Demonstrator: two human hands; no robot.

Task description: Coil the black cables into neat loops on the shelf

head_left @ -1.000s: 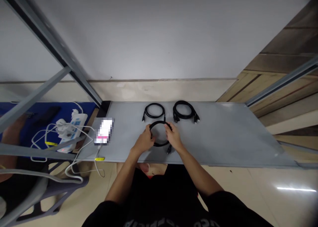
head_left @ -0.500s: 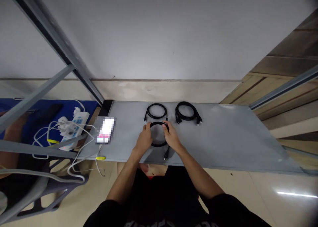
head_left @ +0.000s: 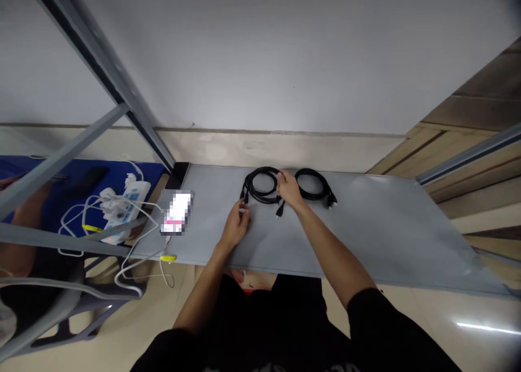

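So the black cable coil (head_left: 266, 200) is lying right of the phone (head_left: 177, 213), slightly farther back. My right hand (head_left: 290, 191) is pinching it on the side away from the phone; left hand (head_left: 235, 226) fingertips are sitting by a connector (head_left: 246, 197) phone-side, can't tell if they're gripping.

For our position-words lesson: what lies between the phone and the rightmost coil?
Head view: the left coils lie between the phone and rightmost coil, with the right hand at their right edge and left hand at their near left.
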